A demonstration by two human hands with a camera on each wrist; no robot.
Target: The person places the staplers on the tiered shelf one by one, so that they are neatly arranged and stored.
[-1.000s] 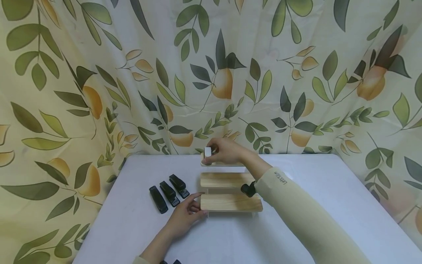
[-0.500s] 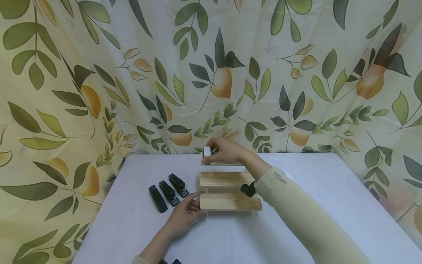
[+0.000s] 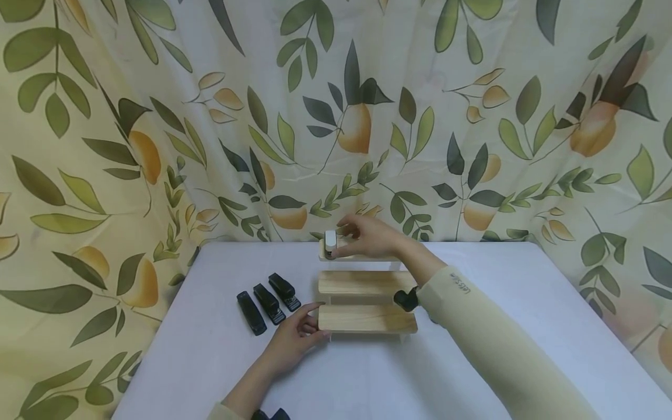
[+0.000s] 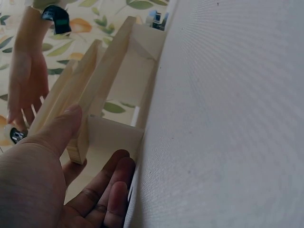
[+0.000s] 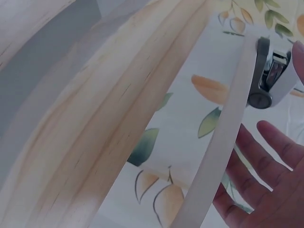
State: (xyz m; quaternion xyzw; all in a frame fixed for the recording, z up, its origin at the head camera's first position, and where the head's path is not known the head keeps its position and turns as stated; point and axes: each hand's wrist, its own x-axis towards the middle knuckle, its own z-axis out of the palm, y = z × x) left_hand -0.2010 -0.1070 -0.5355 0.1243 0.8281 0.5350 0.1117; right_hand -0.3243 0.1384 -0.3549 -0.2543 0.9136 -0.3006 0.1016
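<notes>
A three-tier wooden display rack [image 3: 367,319] stands on the table. My left hand [image 3: 294,341] grips the left end of its lowest, nearest tier; in the left wrist view the thumb [image 4: 69,123] lies on the board while the other fingers are below and beside it. On the left end of the top, farthest tier sits a small white-and-grey stapler [image 3: 330,240]. My right hand [image 3: 370,236] is just right of it, fingers spread. In the right wrist view, a gap shows between those fingers [image 5: 266,156] and the stapler [image 5: 260,99], with the thumb [image 5: 298,59] close by.
Three black staplers, a left one [image 3: 251,313], a middle one [image 3: 269,303] and a right one [image 3: 284,290], lie in a slanted row left of the rack. Behind the white-covered table [image 3: 472,291] hangs a leaf-and-fruit patterned curtain [image 3: 430,134].
My right hand has let go of the white stapler and shifted slightly right, its fingers loosened. The stapler stays on the top tier. My left hand keeps its grip on the rack.
</notes>
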